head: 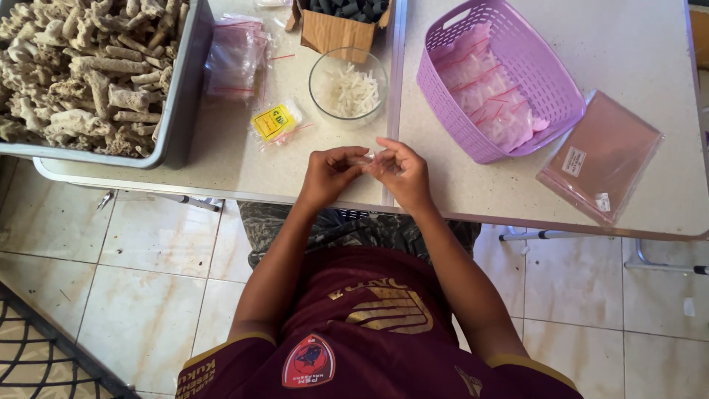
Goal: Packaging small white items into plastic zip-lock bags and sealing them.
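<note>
It looks like a small home packing workshop. Two plain tables (517,199) stand pushed together on a tiled floor (148,295), carrying a grey tub of rough coral pieces (81,66), a purple basket of filled clear bags (495,81) and stacks of empty plastic bags (602,155).

— What do the hands hold?
— A small clear plastic bag (367,159), thin and nearly see-through, pinched between both sets of fingertips.
— Where is it?
— Just above the table's near edge, in front of the glass bowl.

Bin (181,111) far left on table (244,174); bowl (348,85) centre, box (336,29) behind it; basket (502,77) right, flat bag stack (602,155) further right.
</note>
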